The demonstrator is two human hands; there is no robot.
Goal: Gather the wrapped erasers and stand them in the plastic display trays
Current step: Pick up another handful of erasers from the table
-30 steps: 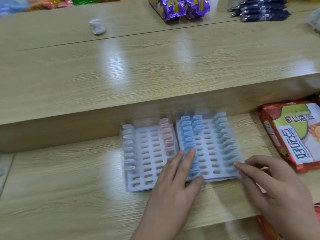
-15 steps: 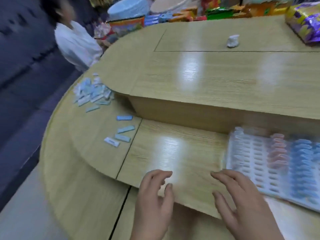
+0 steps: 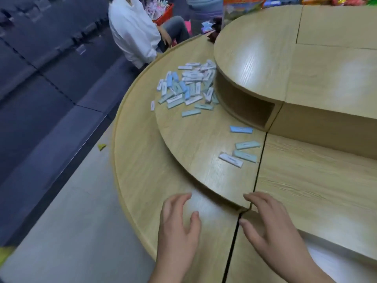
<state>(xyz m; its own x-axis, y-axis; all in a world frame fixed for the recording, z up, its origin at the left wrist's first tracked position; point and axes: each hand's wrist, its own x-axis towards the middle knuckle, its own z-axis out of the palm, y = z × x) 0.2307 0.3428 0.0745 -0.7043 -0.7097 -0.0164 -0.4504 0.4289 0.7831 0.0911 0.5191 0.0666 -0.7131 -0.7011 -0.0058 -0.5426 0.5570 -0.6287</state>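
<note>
A stepped wooden counter (image 3: 306, 170) curves above grey floor (image 3: 71, 201), and a person in white (image 3: 132, 31) sits at eleven o'clock. The eraser pile (image 3: 189, 84) lies on the middle step at twelve o'clock, well apart from both hands. The left hand (image 3: 179, 227) and right hand (image 3: 271, 223) are empty, fingers loosely spread. Four loose erasers (image 3: 244, 156) lie roughly crosswise, nearest the right hand. No trays show.

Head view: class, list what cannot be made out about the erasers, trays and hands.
Eraser pile: head view, wrapper print too small and blurred; overlap hides the count.
Display trays: head view, outside the frame.
Left hand, right hand: forearms cut off by the bottom edge.
Seated person: cut off by the top edge.
</note>
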